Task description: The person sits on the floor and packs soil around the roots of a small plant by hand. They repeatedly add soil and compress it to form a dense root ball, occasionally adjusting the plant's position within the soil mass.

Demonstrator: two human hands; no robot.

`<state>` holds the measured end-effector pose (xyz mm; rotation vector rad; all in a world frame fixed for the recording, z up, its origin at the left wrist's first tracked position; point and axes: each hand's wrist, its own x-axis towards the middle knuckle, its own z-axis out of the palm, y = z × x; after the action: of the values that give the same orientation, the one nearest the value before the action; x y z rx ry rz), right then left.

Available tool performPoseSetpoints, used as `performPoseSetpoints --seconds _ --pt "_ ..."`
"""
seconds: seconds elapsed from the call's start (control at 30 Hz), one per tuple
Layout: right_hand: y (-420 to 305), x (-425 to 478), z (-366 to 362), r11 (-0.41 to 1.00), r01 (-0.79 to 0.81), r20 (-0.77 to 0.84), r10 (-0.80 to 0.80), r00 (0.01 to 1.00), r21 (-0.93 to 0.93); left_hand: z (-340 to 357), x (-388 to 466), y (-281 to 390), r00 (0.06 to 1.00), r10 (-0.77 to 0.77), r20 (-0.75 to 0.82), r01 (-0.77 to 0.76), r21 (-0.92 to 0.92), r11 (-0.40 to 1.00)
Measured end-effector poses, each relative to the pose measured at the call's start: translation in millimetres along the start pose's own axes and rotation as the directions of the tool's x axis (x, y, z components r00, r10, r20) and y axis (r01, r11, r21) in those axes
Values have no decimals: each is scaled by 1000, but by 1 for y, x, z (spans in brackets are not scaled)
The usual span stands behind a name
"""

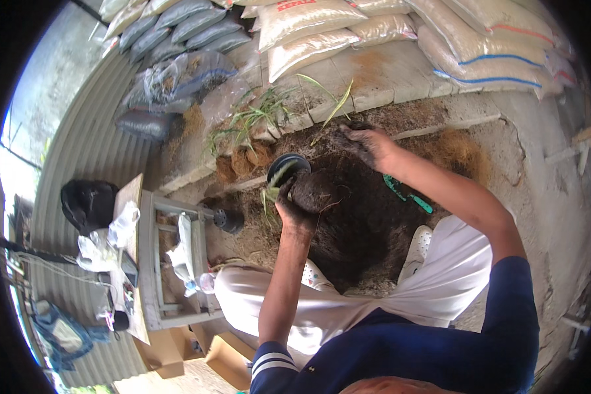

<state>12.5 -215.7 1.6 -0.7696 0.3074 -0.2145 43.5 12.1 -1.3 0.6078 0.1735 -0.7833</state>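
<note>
My left hand is wrapped around a dark root ball of soil, with thin roots trailing from it. Striped green leaves stick out past my fingers on the left. Just beyond, partly hidden by the root ball, is a round black plastic pot. Dark soil coats my right hand, raised over the far side of the soil heap; its fingers look apart, with no object visible in them. Long yellow-green leaves show beside its fingertips. A green hand trowel lies at the heap's right.
Coconut-husk-like brown clumps and leafy plants lie along the concrete ledge. Filled sacks are stacked behind. To the left are a tipped black pot, a wooden stool and a black bag. Cardboard boxes sit lower left.
</note>
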Motion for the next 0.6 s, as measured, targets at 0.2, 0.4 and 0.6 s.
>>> performPoseSetpoints --seconds 0.2,0.4,0.6 --pt "-23 -46 -8 974 -215 106 207 972 65 15 -4 -27 997 -34 68 43 -140 989" --pt "-7 -70 -31 969 -224 99 214 972 105 -16 8 -79 996 -82 -45 78 -79 994" --pt "-5 -84 -18 962 -265 28 263 964 74 -24 -7 -89 973 -225 -49 224 -40 974"
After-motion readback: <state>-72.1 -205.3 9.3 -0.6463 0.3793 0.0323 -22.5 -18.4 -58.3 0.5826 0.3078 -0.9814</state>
